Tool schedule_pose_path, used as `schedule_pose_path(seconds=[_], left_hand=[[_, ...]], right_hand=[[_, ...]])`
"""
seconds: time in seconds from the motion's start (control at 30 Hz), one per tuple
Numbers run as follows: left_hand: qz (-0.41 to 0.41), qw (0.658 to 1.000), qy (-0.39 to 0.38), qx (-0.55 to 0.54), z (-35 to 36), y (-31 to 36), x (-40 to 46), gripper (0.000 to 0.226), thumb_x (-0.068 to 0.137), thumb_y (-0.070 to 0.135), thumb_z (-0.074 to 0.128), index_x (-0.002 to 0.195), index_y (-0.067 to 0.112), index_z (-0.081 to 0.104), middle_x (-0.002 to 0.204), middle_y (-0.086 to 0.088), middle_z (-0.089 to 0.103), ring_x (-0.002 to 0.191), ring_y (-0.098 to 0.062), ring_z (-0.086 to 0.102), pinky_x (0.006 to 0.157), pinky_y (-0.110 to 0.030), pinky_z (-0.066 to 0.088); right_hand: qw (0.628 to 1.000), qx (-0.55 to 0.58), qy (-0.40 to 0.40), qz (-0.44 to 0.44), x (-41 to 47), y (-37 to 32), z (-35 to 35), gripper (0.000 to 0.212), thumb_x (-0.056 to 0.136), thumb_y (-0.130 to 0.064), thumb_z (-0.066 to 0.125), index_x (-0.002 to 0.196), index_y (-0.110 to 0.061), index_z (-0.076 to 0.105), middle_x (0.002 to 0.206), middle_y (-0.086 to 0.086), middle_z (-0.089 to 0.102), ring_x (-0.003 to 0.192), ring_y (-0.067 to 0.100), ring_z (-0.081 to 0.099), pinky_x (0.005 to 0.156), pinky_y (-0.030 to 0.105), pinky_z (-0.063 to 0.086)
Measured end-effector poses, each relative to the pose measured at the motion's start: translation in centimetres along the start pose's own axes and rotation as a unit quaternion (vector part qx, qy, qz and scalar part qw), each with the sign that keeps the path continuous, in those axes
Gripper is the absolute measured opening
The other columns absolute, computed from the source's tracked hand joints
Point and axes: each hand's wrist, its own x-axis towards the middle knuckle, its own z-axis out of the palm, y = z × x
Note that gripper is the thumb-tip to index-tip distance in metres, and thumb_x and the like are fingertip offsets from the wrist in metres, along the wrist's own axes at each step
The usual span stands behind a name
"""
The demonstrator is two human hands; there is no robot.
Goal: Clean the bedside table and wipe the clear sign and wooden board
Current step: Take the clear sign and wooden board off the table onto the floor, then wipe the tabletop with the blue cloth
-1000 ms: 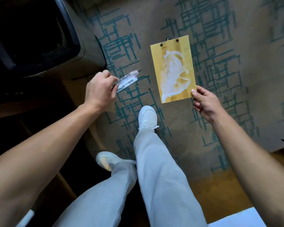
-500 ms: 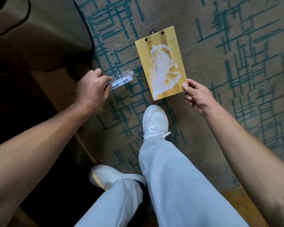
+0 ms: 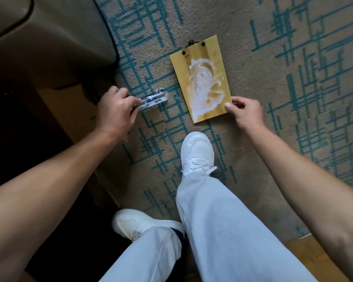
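Note:
The wooden board [image 3: 200, 64], yellow with two dark studs and a black cord at its top, is smeared with white foam across its face. My right hand [image 3: 246, 112] pinches its lower right corner and holds it above the carpet. The clear sign [image 3: 154, 99], a small see-through block with white smears, sticks out to the right from my left hand [image 3: 114, 111], which grips its near end. Both things hang in the air side by side, the sign left of the board.
Below is a beige carpet [image 3: 293, 68] with teal line patterns. A brown upholstered seat [image 3: 49, 31] fills the upper left, with dark wooden furniture [image 3: 29, 129] beneath it. My legs in light trousers and white shoes [image 3: 197, 153] stand on the carpet.
The view has tilted further down and my feet have stepped forward. Both hands keep the same hold on the sign and the board, which sit lower in view.

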Motion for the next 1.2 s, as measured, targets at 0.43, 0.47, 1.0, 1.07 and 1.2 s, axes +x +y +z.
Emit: schedule_pose_path(seconds=[0.43, 0.47, 1.0, 1.07, 1.2], left_hand=[[0.014, 1.000, -0.014, 0.017, -0.1, -0.5, 0.2, 0.021, 0.092, 0.023, 0.070, 0.106, 0.007, 0.074, 0.106, -0.016, 0.058, 0.095, -0.036, 0.055, 0.067, -0.044, 0.049], [0.007, 1.000, -0.017, 0.015, -0.2, -0.4, 0.0, 0.023, 0.092, 0.024, 0.070, 0.109, 0.009, 0.074, 0.112, -0.016, 0.058, 0.098, -0.035, 0.054, 0.070, -0.045, 0.050], [-0.176, 0.921, 0.272, -0.218, -26.8, 8.3, -15.5, 0.017, 0.088, 0.014, 0.072, 0.102, 0.005, 0.076, 0.115, -0.016, 0.066, 0.106, -0.033, 0.060, 0.095, -0.040, 0.047], [-0.206, 0.896, 0.320, -0.226, -31.5, 8.9, -20.0, 0.010, 0.086, 0.009, 0.072, 0.095, 0.005, 0.076, 0.106, -0.014, 0.066, 0.099, -0.031, 0.061, 0.090, -0.038, 0.048], [-0.286, 0.856, 0.383, -0.194, -38.0, 6.5, -30.7, 0.013, 0.088, 0.011, 0.069, 0.099, 0.008, 0.074, 0.114, -0.010, 0.064, 0.108, -0.024, 0.059, 0.096, -0.035, 0.046]], right_hand=[[0.987, -0.151, 0.042, 0.018, 0.3, -1.3, 0.5, 0.020, 0.079, -0.040, 0.080, 0.091, -0.025, 0.075, 0.096, 0.001, 0.076, 0.094, 0.021, 0.069, 0.082, 0.033, 0.053], [0.984, -0.174, 0.038, 0.012, 0.1, -1.6, 0.4, 0.022, 0.080, -0.041, 0.079, 0.094, -0.024, 0.075, 0.098, 0.002, 0.076, 0.096, 0.022, 0.068, 0.085, 0.035, 0.054], [0.902, -0.284, 0.032, -0.324, -24.8, -25.1, -11.8, 0.057, 0.086, -0.028, 0.066, 0.139, -0.013, 0.052, 0.152, 0.012, 0.043, 0.137, 0.034, 0.041, 0.114, 0.047, 0.035], [0.878, -0.255, 0.031, -0.405, -30.0, -29.7, -12.4, 0.054, 0.087, -0.028, 0.064, 0.138, -0.014, 0.052, 0.150, 0.011, 0.045, 0.134, 0.033, 0.043, 0.113, 0.044, 0.036], [0.812, -0.238, -0.013, -0.533, -39.1, -38.2, -10.2, 0.059, 0.089, -0.036, 0.055, 0.142, -0.013, 0.049, 0.154, 0.012, 0.042, 0.135, 0.034, 0.042, 0.114, 0.043, 0.035]])
